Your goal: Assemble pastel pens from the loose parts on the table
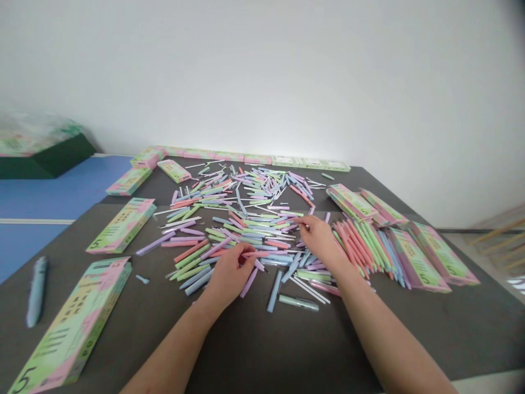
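A loose heap of pastel pens and thin white refill-like sticks [241,230] covers the middle of the dark table. My left hand [232,273] lies over the front of the heap, its fingers closed around a pink pen [256,254]. My right hand [318,238] reaches in from the right, with thumb and forefinger pinched on a thin pale pen [298,219]. A lilac pen [249,282] lies just below my left hand. Rows of pink, green and blue pens [361,251] lie to the right of my right hand.
Pastel pen boxes [76,323] lie on the table's left side, with a blue-grey pen [36,293] beside them. More boxes [422,257] stand at right, and a row [246,158] lines the far edge. Beyond the left edge are a blue floor mat [49,191] and a dark green bundle [45,156].
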`<state>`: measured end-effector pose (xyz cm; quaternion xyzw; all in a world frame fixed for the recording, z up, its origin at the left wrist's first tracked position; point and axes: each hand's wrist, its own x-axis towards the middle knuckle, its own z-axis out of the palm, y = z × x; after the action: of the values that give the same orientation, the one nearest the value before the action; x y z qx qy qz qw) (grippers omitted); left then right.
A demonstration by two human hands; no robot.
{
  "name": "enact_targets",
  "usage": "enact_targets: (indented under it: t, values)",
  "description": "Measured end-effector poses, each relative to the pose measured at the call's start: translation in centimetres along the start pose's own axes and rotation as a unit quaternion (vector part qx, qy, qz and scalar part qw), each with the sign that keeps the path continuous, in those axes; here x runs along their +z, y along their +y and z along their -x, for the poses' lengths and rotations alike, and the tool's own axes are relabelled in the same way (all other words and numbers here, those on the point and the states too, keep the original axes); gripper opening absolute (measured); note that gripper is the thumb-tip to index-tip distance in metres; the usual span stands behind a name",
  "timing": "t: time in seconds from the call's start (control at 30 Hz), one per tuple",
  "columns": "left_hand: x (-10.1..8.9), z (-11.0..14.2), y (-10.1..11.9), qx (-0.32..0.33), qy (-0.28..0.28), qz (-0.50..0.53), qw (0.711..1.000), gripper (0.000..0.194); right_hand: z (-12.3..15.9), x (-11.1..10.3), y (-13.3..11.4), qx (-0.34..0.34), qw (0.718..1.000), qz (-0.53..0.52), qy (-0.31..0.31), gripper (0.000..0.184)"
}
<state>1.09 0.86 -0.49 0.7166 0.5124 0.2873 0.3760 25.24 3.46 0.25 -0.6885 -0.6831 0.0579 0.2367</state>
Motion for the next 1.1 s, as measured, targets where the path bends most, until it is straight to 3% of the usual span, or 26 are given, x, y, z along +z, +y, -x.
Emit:
enact_targets:
  t: [0.23,0.6,0.9,1.1]
  values:
    - [-0.1,0.0,0.3,0.001,0.009,-0.004,1.0,0.016,-4.3,0.9,1.5,-0.039,0.993,0.077,-0.078,0.03]
    - [0.0,0.1,0.3,0.008,0.012,0.011,1.0,0.014,-5.5,1.5,1.9,-0.064,0.98,0.092,-0.165,0.03]
    - [0.2,0.1,0.1,0.004,0.007,0.014,1.0,0.015,-6.8,1.8,2.1,-0.073,0.979,0.076,-0.172,0.023]
    - [0.0,0.1,0.4,0.007,0.003,-0.004,1.0,0.014,-6.3,1.3,2.1,-0.08,0.984,-0.002,-0.158,0.012]
